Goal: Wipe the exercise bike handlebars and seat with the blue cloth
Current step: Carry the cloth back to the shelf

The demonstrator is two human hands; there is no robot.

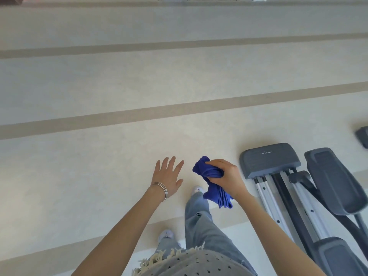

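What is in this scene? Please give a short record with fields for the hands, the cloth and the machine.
left hand: open, fingers spread, holds nothing
right hand: grips the blue cloth
blue cloth: bunched, one end hangs down
exercise machine: grey, at right, untouched
wiping: not yet begun

We log bright, even, diffuse light; source not identifiable. Pale floor (119, 86) looks slightly washed, shadows faint and soft. Floor stripes (179, 109) bow slightly: wide-angle distortion. Grey machine (334, 182) at the right edge is smeared; left hand (169, 178) and blue cloth (207, 168) are fairly crisp.
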